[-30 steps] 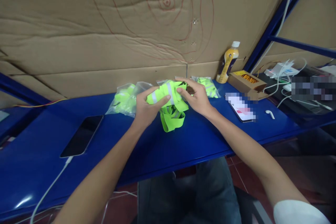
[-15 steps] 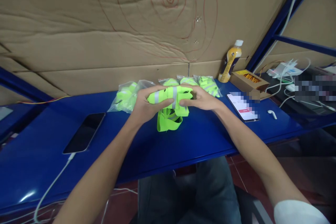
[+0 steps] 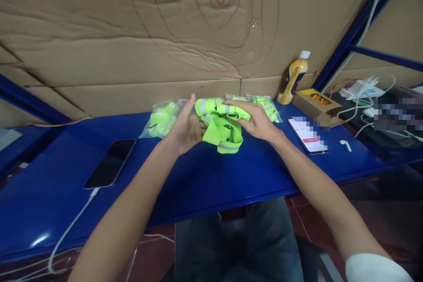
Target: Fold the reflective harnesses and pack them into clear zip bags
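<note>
A rolled bundle of neon-green reflective strap [image 3: 221,128] with silver stripes is held over the blue table, a loop hanging down from it. My right hand [image 3: 257,119] grips the bundle from the right, fingers over its top. At its left end is my left hand [image 3: 188,130], thumb stretched up and away, palm facing the strap; its fingers are partly curled and look loose. Whether those fingertips touch the strap I cannot tell. Behind the hands lie clear plastic bags of similar green strap, one bag [image 3: 161,119] on the left and another bag [image 3: 267,106] on the right.
On the blue table [image 3: 205,185], a black phone [image 3: 110,164] with a white cable lies left. To the right are a lit phone [image 3: 306,134], a white earbud [image 3: 345,145], a small cardboard box [image 3: 317,103] and a yellow bottle [image 3: 293,79]. A cardboard wall [image 3: 148,61] stands behind.
My left hand has let go of the bundle's left end, its thumb now lifted off. My right hand has shifted over the top, and the bundle has turned, its hanging loop swinging right.
</note>
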The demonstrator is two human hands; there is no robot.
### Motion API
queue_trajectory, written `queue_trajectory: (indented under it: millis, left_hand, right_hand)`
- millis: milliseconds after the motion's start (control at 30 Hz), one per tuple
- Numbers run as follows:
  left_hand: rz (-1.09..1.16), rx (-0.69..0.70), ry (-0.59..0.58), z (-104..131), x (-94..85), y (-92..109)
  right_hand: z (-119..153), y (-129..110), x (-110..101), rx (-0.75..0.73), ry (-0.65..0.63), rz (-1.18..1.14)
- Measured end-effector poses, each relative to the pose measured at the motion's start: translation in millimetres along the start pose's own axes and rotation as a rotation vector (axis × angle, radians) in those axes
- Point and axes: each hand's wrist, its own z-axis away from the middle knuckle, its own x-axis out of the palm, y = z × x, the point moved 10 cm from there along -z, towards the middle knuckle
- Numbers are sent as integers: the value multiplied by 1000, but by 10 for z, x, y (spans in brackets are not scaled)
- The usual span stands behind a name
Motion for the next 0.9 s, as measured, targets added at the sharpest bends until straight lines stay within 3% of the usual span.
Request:
queue_trajectory:
  millis: [133, 300, 467, 667, 733, 833, 900]
  left_hand:
    - [20, -19, 56, -8, -108, -48]
    - [10, 102, 232, -7, -336, -11]
    - [-47, 274, 147, 41, -216, 167]
    - [-166, 334, 84, 107, -141, 262]
    - [-138, 279, 140, 72, -216, 219]
    - [-16, 178, 343, 20, -388, 54]
    - [42, 237, 474, 39, -433, 3]
  right_hand:
    - [43, -89, 177, -132, -83, 150]
    - [35, -37, 349, -37, -153, 4]
    - [5, 116, 235, 94, -46, -214]
    - [46, 349, 278, 284, 5, -493]
    - [52, 372, 289, 305, 32, -481]
    - [42, 291, 312, 269, 64, -316]
    - [40, 192, 335, 227, 101, -195]
